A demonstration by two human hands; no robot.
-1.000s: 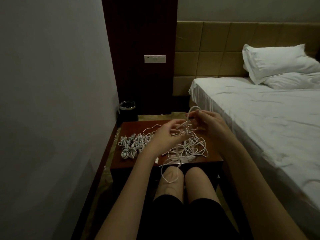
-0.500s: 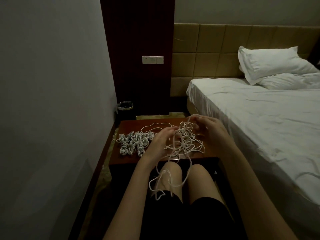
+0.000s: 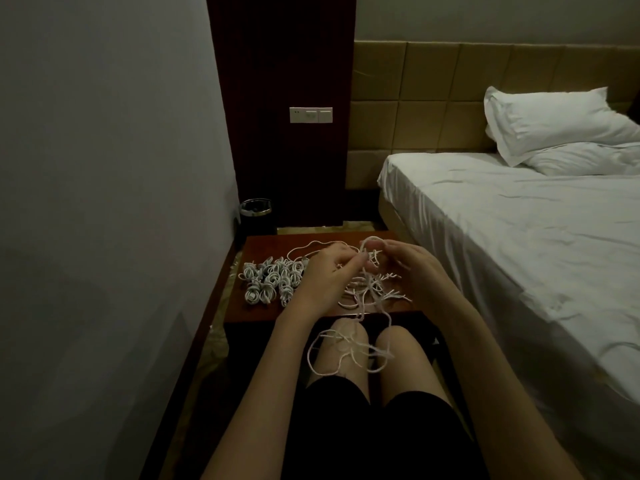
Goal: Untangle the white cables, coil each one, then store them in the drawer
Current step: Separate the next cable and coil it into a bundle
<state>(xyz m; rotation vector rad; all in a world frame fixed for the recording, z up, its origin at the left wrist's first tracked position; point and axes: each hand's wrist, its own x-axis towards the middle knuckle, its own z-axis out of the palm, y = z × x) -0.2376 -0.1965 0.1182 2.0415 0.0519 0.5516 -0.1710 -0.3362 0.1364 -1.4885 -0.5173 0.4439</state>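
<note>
Both hands — left hand (image 3: 325, 271) and right hand (image 3: 414, 268) — pinch the tangled white cables (image 3: 367, 289) over the desk (image 3: 263, 311) (coiled cables (image 3: 270, 280) lie left), strands trailing onto the knees.

Coiled cables (image 3: 270, 280) crowding nightstand's (image 3: 263, 242) left half

Low table (image 3: 263, 244) sits straight ahead of the seated person, knees (image 3: 349, 337) just before its near edge. Wall on the left, bed (image 3: 519, 237) on the right, headboard (image 3: 415, 98) behind the bed. Pillows (image 3: 554, 126) on the bed's far end. Bin (image 3: 256, 213) on the floor behind the table's far-left corner, in front of the panel with the switch plate (image 3: 310, 115). Coiled cables (image 3: 270, 280) on the table's left half. Tangled cables (image 3: 372, 289) on its right half, between left hand (image 3: 325, 275) and right hand (image 3: 419, 268), some strands hanging off the near edge over the knees.
</note>
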